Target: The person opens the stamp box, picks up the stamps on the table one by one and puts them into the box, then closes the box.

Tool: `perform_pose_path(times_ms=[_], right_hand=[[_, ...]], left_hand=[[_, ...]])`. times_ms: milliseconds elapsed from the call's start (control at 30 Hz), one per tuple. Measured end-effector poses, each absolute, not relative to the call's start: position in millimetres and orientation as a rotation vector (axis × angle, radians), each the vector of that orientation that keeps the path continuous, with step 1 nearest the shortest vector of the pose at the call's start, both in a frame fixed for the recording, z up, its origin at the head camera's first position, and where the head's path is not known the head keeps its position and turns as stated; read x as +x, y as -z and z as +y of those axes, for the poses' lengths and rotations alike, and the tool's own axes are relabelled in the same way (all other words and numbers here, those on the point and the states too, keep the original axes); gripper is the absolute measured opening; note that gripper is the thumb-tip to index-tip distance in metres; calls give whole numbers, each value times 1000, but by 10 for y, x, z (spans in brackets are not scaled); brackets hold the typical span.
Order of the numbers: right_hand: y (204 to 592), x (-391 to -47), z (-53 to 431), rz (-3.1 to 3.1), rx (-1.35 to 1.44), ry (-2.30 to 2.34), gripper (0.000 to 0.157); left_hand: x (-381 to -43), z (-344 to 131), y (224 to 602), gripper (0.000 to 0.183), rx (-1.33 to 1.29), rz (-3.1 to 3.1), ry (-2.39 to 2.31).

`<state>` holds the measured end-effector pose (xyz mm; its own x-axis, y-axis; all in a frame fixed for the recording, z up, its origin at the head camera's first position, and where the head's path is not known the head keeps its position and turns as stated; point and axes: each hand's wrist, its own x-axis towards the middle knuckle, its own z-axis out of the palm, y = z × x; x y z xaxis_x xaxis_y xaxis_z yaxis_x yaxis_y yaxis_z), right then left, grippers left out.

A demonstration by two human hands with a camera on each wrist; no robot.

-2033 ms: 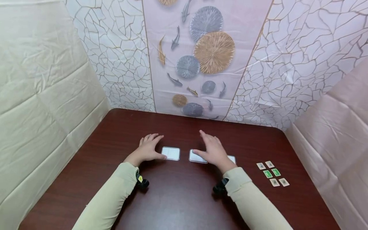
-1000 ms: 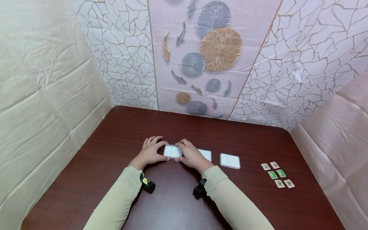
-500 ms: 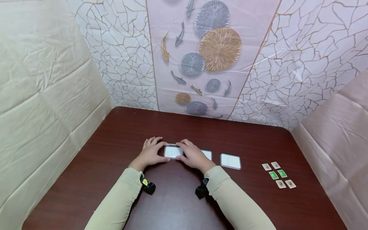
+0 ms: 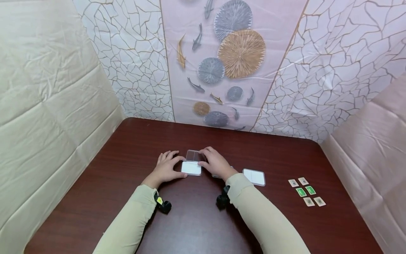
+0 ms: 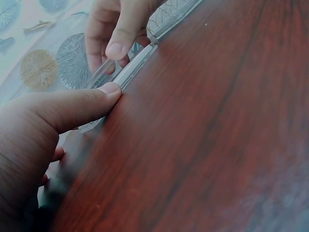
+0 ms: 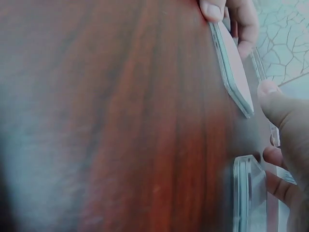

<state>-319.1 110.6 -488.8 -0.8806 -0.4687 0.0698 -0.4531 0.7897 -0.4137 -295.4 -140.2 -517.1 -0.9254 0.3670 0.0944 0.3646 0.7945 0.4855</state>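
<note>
A flat clear plastic case with a white insert (image 4: 191, 168) lies on the table. Its clear lid (image 4: 192, 155) is raised behind the base; whether a hinge joins them I cannot tell. My left hand (image 4: 162, 171) pinches the base at its left end, thumb at the near edge, as the left wrist view also shows. My right hand (image 4: 219, 165) holds the right side of the lid between thumb and fingers. A second case (image 4: 217, 176) lies mostly hidden under the right hand. Further right sits a third case (image 4: 254, 177), white inside.
Several small cards (image 4: 306, 191) lie in pairs at the right of the dark wooden table (image 4: 184, 218). Two of them are green. A patterned cloth (image 4: 209, 98) hangs behind the table, with pale cloth at both sides.
Both hands came together at the leftmost case, the right hand moving in from the right. The right hand has since lifted the lid away from the white base, towards the back.
</note>
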Motion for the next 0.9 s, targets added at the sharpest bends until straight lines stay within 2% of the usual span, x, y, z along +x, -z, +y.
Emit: perform_pose_path(times_ms=[433, 900], right_hand=[[4966, -3465, 953, 3001, -608, 630, 43], [4998, -3525, 886, 2995, -497, 681, 47]], left_hand=[[-2964, -1413, 5201, 54, 619, 2970, -810], [-2964, -1404, 5224, 55, 644, 2992, -826]])
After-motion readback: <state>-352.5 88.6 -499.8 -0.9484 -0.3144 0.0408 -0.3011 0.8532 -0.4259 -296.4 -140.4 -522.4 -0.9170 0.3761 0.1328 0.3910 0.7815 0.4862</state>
